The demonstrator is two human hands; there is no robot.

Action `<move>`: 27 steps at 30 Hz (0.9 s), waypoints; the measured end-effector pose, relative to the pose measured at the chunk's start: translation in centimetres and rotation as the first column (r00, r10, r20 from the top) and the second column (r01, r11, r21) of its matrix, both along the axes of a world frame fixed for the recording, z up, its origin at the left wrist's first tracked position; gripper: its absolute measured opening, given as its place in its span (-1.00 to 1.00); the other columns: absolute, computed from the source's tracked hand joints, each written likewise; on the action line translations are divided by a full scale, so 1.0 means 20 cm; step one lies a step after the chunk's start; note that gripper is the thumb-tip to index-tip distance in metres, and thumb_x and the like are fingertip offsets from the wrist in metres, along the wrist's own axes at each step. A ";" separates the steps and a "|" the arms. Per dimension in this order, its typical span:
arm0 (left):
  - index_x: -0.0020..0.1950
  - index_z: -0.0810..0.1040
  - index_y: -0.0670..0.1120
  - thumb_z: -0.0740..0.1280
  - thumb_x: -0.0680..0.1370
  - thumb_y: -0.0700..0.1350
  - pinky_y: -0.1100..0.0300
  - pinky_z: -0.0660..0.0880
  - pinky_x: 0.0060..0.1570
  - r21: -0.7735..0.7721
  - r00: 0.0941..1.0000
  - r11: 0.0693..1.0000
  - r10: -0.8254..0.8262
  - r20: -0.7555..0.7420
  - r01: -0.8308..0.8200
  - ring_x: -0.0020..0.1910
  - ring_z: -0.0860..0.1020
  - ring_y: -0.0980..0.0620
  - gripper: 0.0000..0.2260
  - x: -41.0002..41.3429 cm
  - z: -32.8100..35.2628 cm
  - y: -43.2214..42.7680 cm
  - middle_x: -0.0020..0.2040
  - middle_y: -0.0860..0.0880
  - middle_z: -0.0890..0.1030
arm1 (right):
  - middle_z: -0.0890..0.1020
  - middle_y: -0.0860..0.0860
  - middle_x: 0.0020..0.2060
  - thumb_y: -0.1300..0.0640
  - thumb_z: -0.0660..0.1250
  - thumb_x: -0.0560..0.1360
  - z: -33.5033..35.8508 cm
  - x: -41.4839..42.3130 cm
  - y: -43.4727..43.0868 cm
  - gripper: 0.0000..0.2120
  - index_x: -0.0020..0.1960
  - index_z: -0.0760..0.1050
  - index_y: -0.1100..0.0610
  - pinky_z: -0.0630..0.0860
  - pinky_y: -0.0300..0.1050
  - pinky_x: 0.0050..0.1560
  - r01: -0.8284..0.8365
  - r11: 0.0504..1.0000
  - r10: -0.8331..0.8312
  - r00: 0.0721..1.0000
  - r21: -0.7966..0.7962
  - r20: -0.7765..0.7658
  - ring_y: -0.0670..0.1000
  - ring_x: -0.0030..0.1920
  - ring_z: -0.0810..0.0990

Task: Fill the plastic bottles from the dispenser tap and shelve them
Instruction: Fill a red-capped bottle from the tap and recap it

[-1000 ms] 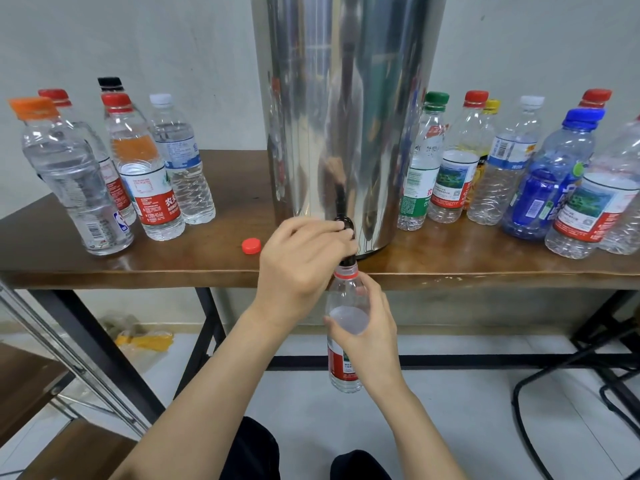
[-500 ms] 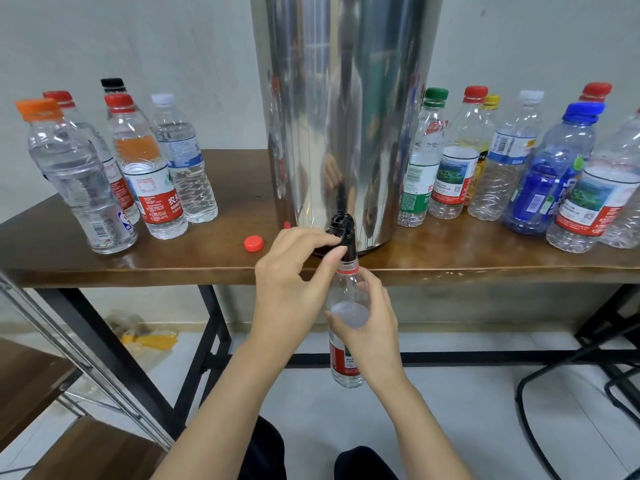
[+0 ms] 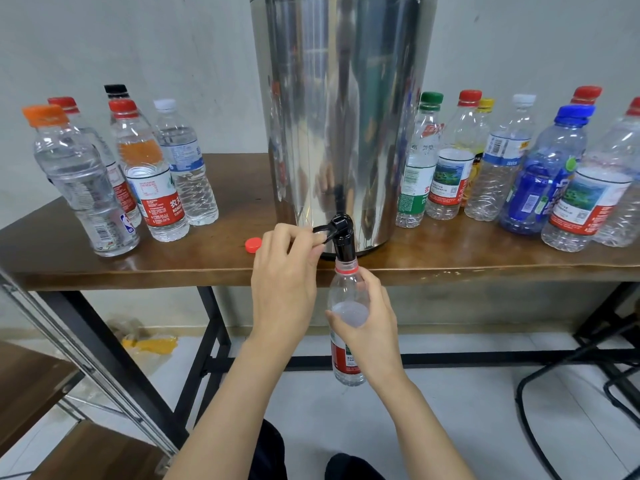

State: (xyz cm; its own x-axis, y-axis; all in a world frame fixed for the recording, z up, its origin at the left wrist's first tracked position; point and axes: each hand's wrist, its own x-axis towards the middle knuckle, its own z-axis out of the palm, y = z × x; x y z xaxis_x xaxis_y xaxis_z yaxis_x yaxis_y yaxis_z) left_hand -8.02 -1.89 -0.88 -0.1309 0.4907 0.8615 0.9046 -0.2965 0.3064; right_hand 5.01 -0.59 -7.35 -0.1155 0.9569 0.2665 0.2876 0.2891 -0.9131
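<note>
— Left hand [image 3: 284,282] has slid off the top of the tap [image 3: 343,242] since a second ago; now it pinches the black lever [image 3: 323,230] at its left.
— And the right hand [image 3: 372,329]?
— Curled round the bottle [image 3: 346,284], holding its mouth against the spout, just below the counter [image 3: 467,263] edge.
— Anything nearby?
— One red cap [image 3: 253,244] on the counter, left of the dispenser [image 3: 339,116].

The dispenser [image 3: 341,116] stands at frame centre on the tabletop [image 3: 450,258], between left bottles [image 3: 156,174] and right bottles [image 3: 498,168]; a cap [image 3: 253,244] lies left of the tap [image 3: 343,233].
</note>
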 end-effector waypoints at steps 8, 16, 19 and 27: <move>0.10 0.59 -0.11 0.20 0.65 -0.06 0.04 0.53 -0.06 0.017 0.964 0.985 -0.169 0.205 0.169 0.15 0.52 0.00 -0.79 0.01 -0.03 0.00 0.06 0.08 0.44 | 0.40 -0.27 0.30 0.10 0.56 0.39 -0.02 0.00 0.03 -0.25 0.41 0.23 -0.27 0.28 -0.30 0.23 -0.001 1.000 0.001 1.000 0.019 -0.002 -0.36 0.24 0.32; 0.14 0.55 0.00 0.20 0.65 -0.08 0.40 0.38 0.06 0.014 0.951 0.983 -0.179 0.254 0.181 0.19 0.50 0.08 -0.84 0.02 -0.04 -0.01 0.10 0.17 0.42 | 0.41 -0.25 0.31 0.12 0.56 0.39 -0.03 -0.01 0.00 -0.24 0.40 0.24 -0.28 0.29 -0.26 0.30 0.005 1.000 -0.004 1.000 0.009 -0.027 -0.38 0.25 0.33; 0.16 0.56 0.02 0.20 0.65 -0.07 0.40 0.39 0.03 0.006 0.947 0.982 -0.183 0.264 0.188 0.21 0.49 0.13 -0.82 0.01 -0.04 -0.02 0.11 0.21 0.41 | 0.40 -0.28 0.29 0.13 0.56 0.38 -0.03 -0.01 0.00 -0.23 0.38 0.23 -0.31 0.30 -0.25 0.31 0.014 1.000 -0.014 1.000 0.022 -0.026 -0.39 0.26 0.33; 0.14 0.58 -0.04 0.20 0.65 -0.08 0.38 0.42 -0.02 0.022 0.937 0.980 -0.196 0.288 0.198 0.19 0.49 0.16 -0.82 0.02 -0.04 -0.01 0.12 0.17 0.43 | 0.41 -0.31 0.30 0.13 0.58 0.36 -0.03 -0.01 0.01 -0.22 0.41 0.27 -0.25 0.30 -0.25 0.32 0.043 0.999 -0.042 0.999 0.020 -0.018 -0.35 0.30 0.34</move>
State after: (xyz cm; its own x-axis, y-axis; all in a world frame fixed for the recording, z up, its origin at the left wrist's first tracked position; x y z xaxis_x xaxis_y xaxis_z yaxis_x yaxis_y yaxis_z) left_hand -7.71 -2.15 -1.75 -0.2719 0.5381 0.7979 0.7015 -0.4567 0.5470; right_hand 4.75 -0.29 -7.97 -0.0700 0.9552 0.2876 0.2843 0.2954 -0.9121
